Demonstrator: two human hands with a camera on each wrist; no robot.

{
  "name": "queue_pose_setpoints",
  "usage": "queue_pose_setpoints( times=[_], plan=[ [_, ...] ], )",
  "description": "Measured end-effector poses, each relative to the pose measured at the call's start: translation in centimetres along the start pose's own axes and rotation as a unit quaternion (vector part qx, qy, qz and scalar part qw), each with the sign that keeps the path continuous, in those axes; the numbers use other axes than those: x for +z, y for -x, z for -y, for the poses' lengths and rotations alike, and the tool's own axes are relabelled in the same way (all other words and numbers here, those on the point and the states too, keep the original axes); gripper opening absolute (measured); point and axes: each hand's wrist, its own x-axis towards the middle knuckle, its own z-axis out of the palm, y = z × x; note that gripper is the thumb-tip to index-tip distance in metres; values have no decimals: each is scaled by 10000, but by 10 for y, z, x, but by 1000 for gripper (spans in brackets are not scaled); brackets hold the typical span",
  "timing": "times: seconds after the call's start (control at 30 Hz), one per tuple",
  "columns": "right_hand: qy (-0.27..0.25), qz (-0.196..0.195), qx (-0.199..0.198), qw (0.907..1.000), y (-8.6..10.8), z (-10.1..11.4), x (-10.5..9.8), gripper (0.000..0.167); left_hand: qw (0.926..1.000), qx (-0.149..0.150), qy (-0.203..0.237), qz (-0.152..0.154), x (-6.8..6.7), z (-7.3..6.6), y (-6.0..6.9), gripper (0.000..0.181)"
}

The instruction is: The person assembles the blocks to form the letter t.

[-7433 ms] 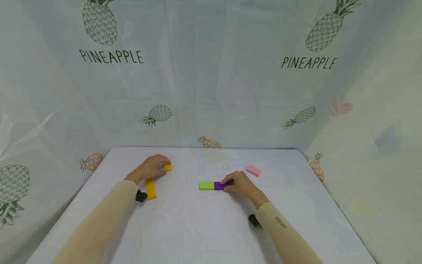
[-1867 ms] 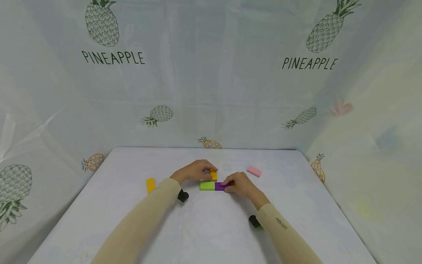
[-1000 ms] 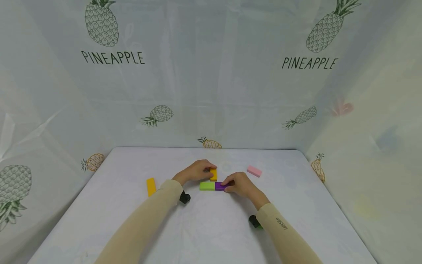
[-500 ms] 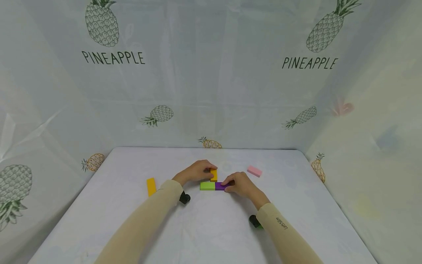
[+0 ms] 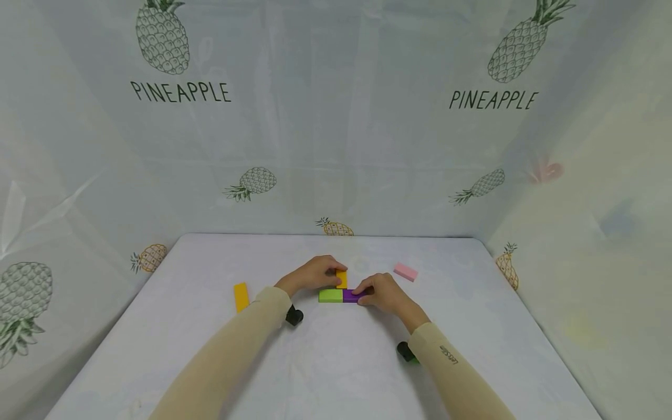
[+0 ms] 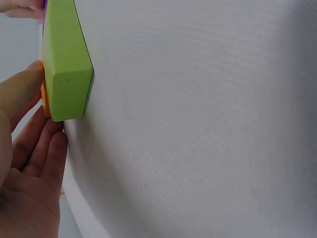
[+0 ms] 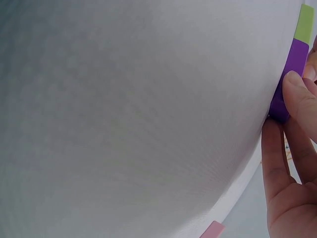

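Observation:
A light green block and a purple block lie end to end in a row on the white table. My right hand grips the purple block at its right end, thumb in front, as the right wrist view also shows. Behind the row, my left hand pinches a yellow-orange block that points away from me. Its near end stands against or very near the row's back side, around where green and purple meet. In the left wrist view the green block hides most of the orange one.
Another yellow-orange block lies to the left, partly behind the left sleeve. A pink block lies at the back right. Black wrist cameras hang under both forearms. A pineapple-print curtain rises behind the table.
Since the earliest frame, my left hand has carried a yellow-orange block rightward from the left side to behind the row. Lately it has shifted only slightly right. My right hand stays put.

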Motion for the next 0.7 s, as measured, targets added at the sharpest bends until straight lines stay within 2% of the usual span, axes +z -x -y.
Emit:
queue_pose_setpoints(
  times=[0.7],
  plan=[
    [32,-23,-100,9999,-1,-2,0,17,9999,-48,102,-5,2,0,1,42]
  ],
)
